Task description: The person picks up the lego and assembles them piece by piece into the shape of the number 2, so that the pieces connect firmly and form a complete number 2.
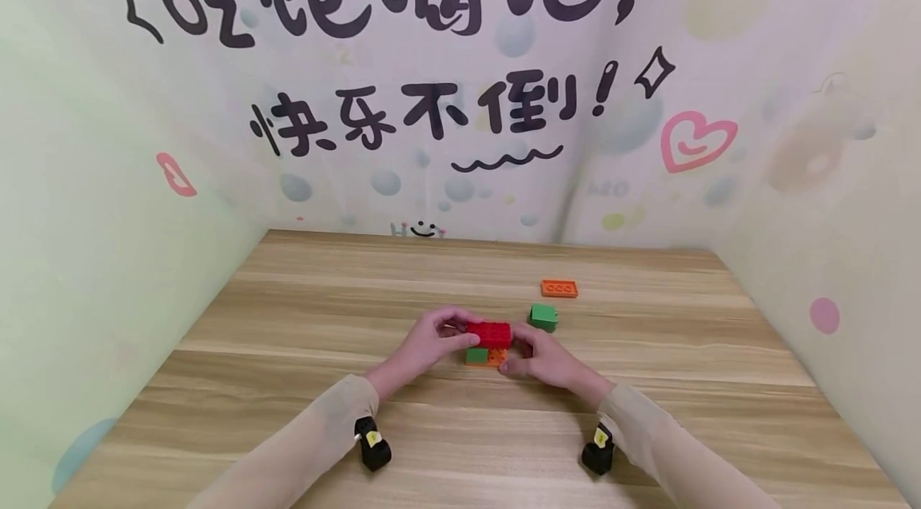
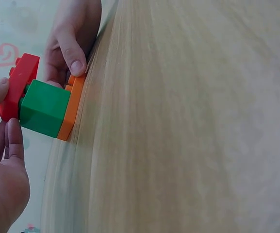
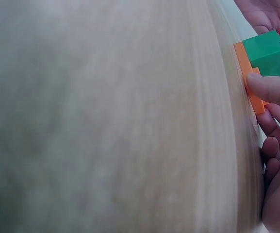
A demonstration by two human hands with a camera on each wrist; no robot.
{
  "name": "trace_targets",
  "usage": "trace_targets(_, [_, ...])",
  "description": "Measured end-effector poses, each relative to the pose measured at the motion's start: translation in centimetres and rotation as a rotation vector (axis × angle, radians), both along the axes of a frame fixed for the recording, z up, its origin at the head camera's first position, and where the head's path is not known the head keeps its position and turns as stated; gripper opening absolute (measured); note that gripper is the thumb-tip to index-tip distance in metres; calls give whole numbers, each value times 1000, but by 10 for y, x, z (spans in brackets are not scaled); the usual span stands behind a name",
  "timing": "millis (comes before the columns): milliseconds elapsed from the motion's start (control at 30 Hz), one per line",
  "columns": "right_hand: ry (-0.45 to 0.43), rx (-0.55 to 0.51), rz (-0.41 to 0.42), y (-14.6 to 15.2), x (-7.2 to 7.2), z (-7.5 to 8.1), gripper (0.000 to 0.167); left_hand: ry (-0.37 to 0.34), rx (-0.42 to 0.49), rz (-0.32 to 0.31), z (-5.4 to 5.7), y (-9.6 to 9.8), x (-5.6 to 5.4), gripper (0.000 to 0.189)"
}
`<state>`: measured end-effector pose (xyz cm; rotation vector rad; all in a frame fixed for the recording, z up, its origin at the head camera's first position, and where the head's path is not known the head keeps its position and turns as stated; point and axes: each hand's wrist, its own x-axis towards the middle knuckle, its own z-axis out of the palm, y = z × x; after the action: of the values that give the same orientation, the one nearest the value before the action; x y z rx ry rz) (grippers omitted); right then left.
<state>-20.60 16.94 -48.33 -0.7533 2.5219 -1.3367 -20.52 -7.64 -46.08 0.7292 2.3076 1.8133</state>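
You hold a red brick [image 1: 489, 334] in your left hand [image 1: 432, 336], pinching it at one end between thumb and fingers. The brick is directly over a green block [image 2: 45, 108]. In the left wrist view, green studs show between the two, so the brick is not seated flush; whether it touches the studs, you cannot tell.

The green block stands on the left part of an orange plate [image 2: 72, 109], which rests on the wooden surface [image 1: 324, 285]; bare studs show on the plate's right part. Your right hand [image 1: 543, 357] pinches the plate's right end, thumb on the studded side.

Beyond the right hand, well within the surface, you have a second green block [image 1: 543, 317] on its side, a stud showing at its right. Farther back lies a second orange plate [image 1: 560, 288], hollow ringed underside up, apart from the block.

You wear light sleeves [image 1: 316, 413], with a black camera [image 1: 374, 449] at each wrist. A pale backdrop [image 1: 489, 205] with black lettering and a pink heart [image 1: 696, 141] stands behind the surface.
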Motion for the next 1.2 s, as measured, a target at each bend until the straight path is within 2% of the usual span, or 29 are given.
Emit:
trace_targets(733, [-16,14,-3,-2,0,0,42,16,-20,-12,1,-1,-2,27])
trace_targets(1200, [-1,21,-13,-1,-2,-3,43,22,-98,9,4,2,-6,26])
